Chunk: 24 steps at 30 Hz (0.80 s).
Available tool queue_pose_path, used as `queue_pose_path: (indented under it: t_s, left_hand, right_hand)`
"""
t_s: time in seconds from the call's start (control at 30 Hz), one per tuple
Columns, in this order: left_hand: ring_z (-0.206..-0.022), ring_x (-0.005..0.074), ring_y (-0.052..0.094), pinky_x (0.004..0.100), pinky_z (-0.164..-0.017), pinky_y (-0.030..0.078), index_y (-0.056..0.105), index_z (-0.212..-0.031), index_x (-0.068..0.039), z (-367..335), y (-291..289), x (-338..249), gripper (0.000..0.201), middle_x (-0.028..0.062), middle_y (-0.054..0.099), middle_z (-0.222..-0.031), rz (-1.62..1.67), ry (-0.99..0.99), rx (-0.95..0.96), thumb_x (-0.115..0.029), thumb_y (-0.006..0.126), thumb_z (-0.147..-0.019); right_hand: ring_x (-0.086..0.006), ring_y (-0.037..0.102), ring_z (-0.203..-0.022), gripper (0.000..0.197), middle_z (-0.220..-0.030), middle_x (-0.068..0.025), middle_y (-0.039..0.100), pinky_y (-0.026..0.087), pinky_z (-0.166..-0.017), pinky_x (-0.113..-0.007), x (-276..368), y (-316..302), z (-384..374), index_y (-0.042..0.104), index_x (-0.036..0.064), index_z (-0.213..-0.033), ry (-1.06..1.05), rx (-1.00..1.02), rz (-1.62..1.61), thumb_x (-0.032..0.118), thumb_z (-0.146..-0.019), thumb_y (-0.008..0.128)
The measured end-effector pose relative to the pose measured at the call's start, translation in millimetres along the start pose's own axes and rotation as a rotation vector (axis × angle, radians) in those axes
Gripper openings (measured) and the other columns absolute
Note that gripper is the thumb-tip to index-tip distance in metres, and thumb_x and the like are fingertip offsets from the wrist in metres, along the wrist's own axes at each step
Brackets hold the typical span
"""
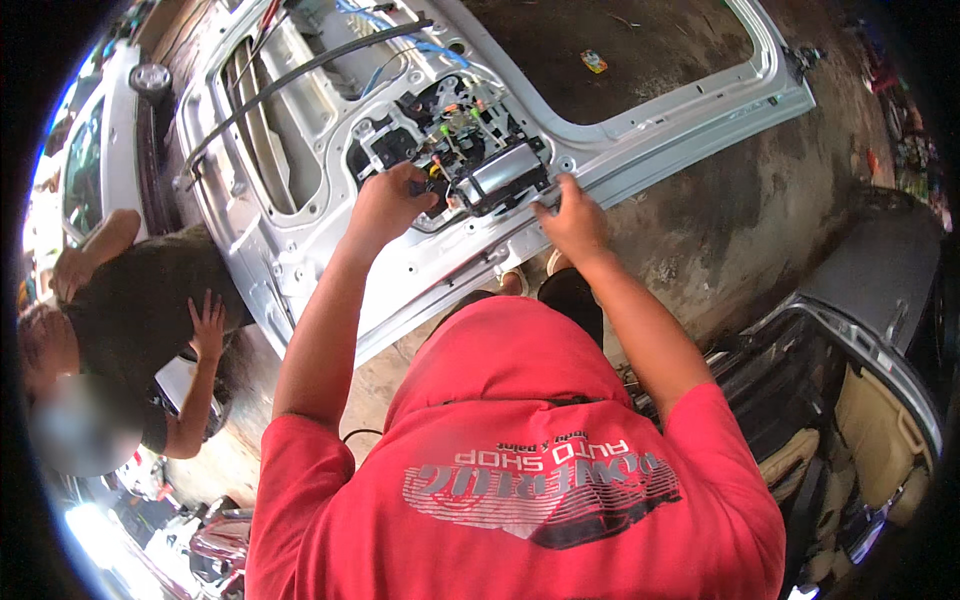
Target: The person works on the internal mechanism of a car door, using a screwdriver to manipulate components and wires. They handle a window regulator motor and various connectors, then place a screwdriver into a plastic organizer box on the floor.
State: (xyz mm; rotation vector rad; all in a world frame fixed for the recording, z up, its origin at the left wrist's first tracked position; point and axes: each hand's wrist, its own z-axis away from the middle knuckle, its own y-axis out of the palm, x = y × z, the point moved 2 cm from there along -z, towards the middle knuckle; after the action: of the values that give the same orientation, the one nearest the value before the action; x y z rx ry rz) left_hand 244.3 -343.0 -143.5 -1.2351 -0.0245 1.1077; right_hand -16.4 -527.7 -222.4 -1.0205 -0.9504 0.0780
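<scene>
A bare silver vehicle door shell (400, 270) lies in front of me. Set into one of its openings is a black mechanism (460, 130) with a silver cylindrical housing (500, 172) and small green, orange and yellow parts. My left hand (392, 205) is at the mechanism's left side, its fingers curled around a small dark part that they mostly hide. Beside the right end of the cylinder is my right hand (578, 218), thumb and forefinger apart, the fingertips at the door panel's edge; whether they touch the mechanism I cannot tell.
A black rubber strip (310, 65) and blue wiring (430, 45) lie across the door. On the left, another person (150, 310) bends close to it. A silver car (105, 140) stands behind them. Dark vehicle parts with beige trim (865, 440) are at right.
</scene>
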Motion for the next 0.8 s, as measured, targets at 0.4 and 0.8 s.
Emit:
queue_pose_path:
  t_s: [0.4,0.8]
  left_hand:
    - [-0.076,0.0137,0.061,0.0343,-0.071,0.050,0.080,-0.108,0.000,29.7,123.8,4.8,0.032,0.0072,0.074,-0.083,0.764,-0.284,-0.033,-0.031,0.077,-0.101]
    - [-0.079,0.0203,0.067,0.0407,-0.076,0.054,0.081,-0.113,-0.001,37.4,127.8,15.5,0.034,0.0127,0.074,-0.088,0.733,-0.192,-0.019,-0.032,0.076,-0.101]
  right_hand:
    - [-0.0461,0.064,-0.128,0.072,-0.152,-0.0240,0.056,0.056,-0.103,-0.053,74.1,-45.3,-49.1,0.052,0.0288,-0.159,-0.349,0.230,0.270,0.032,-0.093,0.080]
    - [-0.0479,0.063,-0.130,0.070,-0.156,-0.0237,0.055,0.055,-0.104,-0.054,93.8,-45.5,-67.3,0.049,0.0315,-0.161,-0.402,0.432,0.581,0.028,-0.096,0.075]
